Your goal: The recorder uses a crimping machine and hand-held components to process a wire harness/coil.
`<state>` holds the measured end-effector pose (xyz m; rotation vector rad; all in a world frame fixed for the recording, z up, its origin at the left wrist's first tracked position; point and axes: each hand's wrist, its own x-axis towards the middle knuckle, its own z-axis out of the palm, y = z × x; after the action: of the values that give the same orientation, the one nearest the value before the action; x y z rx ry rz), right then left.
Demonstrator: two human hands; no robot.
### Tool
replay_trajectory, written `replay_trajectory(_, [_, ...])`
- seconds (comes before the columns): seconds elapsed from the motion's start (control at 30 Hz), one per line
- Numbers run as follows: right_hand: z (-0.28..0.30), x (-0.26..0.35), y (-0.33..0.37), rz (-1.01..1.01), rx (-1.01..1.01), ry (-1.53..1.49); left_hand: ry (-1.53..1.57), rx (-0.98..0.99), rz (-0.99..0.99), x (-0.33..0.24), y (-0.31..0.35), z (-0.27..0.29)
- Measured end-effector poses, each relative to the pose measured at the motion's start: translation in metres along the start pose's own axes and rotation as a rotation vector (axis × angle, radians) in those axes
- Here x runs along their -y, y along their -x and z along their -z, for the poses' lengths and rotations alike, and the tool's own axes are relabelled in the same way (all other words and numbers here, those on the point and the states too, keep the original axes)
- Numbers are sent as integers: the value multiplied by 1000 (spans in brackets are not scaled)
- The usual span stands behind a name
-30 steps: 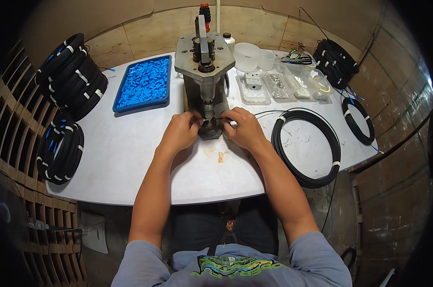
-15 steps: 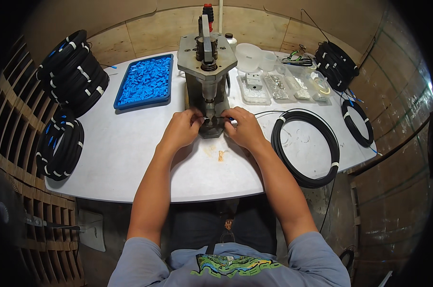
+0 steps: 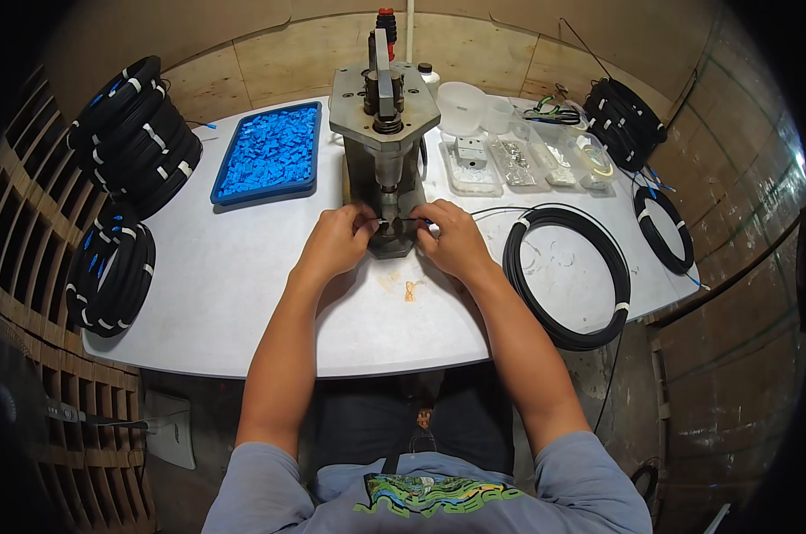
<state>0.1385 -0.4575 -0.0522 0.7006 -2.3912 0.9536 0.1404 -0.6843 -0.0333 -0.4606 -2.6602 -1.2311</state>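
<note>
A metal bench press stands at the middle of the table, and both hands meet at its base under the ram. My left hand is closed in a pinch at the left of the ram tip; a small pale piece shows at its fingertips, too small to name. On the other side my right hand pinches a thin black cable close to its end. That cable runs right to a large black cable coil lying on the table. The spot between the fingertips is partly hidden by the press.
A blue tray of small blue parts lies left of the press. Stacked black coils and more coils fill the left edge. At the back right are clear tubs, small-part trays and further coils.
Almost nothing differs. Both hands keep their pinch at the press base, and the whole view has shifted very slightly.
</note>
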Motion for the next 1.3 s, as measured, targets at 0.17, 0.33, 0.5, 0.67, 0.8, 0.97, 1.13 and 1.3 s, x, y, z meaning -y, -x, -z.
replay_trajectory(0.17, [-1, -2, 0, 2, -13, -32, -9, 7, 8, -2, 0, 2])
replay_trajectory(0.33, [-4, -4, 0, 5, -16, -45, -8, 4, -8, -2, 0, 2])
replay_trajectory(0.5, [-5, -4, 1, -6, -22, -75, -6, 31, 25, -3, 2, 1])
replay_trajectory(0.67, [-4, -7, 1, 7, -14, -71, 16, 26, 10, -4, 1, 1])
replay_trajectory(0.8, [-4, -7, 1, -7, 1, -78, 2, 21, 15, -3, 0, 0])
replay_trajectory(0.97, [-4, -5, -1, 58, -46, -48, 31, 13, 14, 2, 0, -2])
replay_trajectory(1.13, [-4, -6, -1, 40, -56, -62, 71, 13, 43, -1, 0, -3])
replay_trajectory(1.3, [-4, -7, 0, 35, -47, -35, 73, -5, 43, 2, -2, -6])
